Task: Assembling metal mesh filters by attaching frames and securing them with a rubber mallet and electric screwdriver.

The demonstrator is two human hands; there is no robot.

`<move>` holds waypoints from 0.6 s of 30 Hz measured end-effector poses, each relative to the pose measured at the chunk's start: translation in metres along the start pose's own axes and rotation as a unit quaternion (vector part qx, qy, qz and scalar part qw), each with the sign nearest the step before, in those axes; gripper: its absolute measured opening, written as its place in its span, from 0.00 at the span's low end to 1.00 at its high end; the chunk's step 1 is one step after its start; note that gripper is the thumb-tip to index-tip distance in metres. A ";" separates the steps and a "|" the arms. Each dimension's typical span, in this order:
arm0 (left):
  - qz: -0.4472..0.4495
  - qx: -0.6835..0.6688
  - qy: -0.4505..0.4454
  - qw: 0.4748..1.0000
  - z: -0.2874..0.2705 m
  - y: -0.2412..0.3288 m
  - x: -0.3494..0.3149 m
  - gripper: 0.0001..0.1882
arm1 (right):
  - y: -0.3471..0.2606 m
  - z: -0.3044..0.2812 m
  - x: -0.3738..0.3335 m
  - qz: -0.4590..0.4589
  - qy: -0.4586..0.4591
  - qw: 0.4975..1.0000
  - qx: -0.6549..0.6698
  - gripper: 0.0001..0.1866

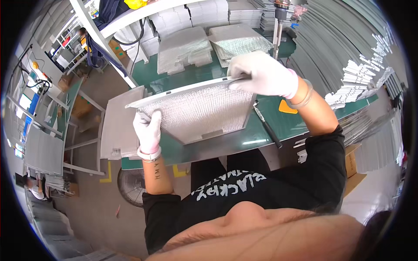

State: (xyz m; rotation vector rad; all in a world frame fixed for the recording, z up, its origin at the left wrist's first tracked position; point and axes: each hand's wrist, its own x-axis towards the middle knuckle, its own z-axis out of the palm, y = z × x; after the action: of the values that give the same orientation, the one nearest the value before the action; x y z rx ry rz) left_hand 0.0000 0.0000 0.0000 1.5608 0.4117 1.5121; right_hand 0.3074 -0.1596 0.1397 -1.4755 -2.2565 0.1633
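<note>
A silvery metal mesh filter panel (204, 113) in a thin frame is held up at a tilt over the green worktable (174, 141). My left hand (148, 130), in a white glove, grips its left edge with the thumb on the mesh face. At the upper right corner my gloved right hand (261, 74) pinches the frame between thumb and fingers. Part of the fingers of both hands is hidden behind the panel. To the right of the panel lies a ratchet-like tool (267, 126) with a black handle, touched by neither hand.
Mesh panels are stacked in two piles (185, 48) (237, 39) at the table's back. Another stack (119, 122) stands at its left. A tool (282, 13) hangs at the back right. An orange-yellow piece (287, 107) lies on the right. A floor fan (131, 187) stands below.
</note>
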 end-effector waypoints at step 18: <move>0.132 -0.033 0.043 0.990 0.024 0.024 -0.009 0.25 | -0.029 0.021 0.053 -0.224 0.002 0.975 -0.002 0.31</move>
State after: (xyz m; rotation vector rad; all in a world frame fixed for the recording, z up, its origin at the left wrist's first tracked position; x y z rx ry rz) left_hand 0.0123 -0.0286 0.0161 1.5491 0.2057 1.7820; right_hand 0.2564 -0.1216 0.1454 -0.9306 -2.5185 0.0170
